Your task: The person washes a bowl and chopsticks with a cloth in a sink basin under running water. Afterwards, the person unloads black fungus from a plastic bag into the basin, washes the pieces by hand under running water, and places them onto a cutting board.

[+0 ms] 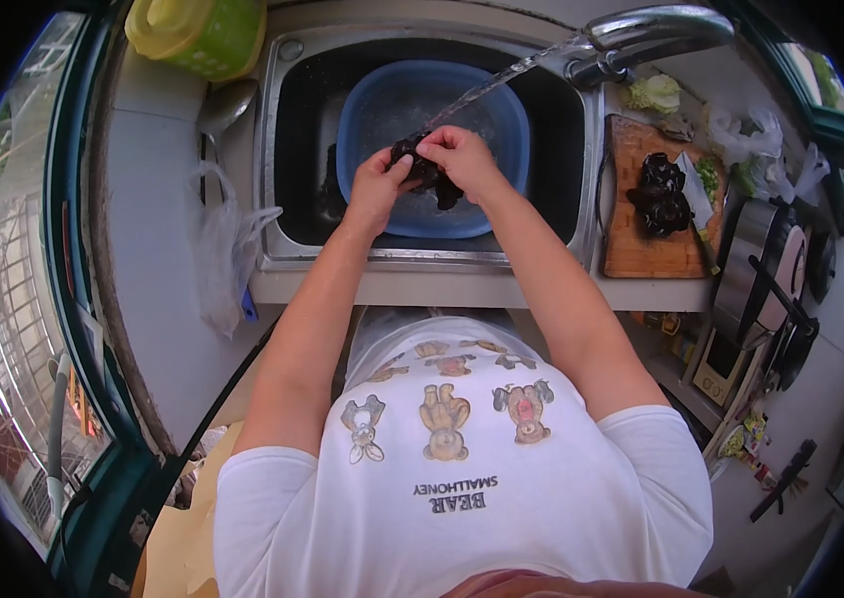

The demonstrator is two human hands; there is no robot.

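Observation:
Both hands hold a dark, ruffled piece of black fungus (426, 171) above a blue basin (354, 110) standing in the sink. My left hand (379, 187) grips its left side with thumb and fingers. On the other side, my right hand (462, 159) pinches the upper right part. Water (502, 80) runs from the faucet (656, 28) down to the fungus, and there is water in the basin. More dark fungus (663, 195) lies on the wooden cutting board (641, 261) at the right, beside a knife (697, 199) and chopped green pieces (707, 175).
Round the basin is the metal sink rim (422, 261). Left of it are a ladle (228, 108), a plastic bag (218, 249) and a yellow-green container (198, 35). Plastic bags (756, 140), a cut vegetable (653, 94) and a dark appliance (756, 269) stand at the right.

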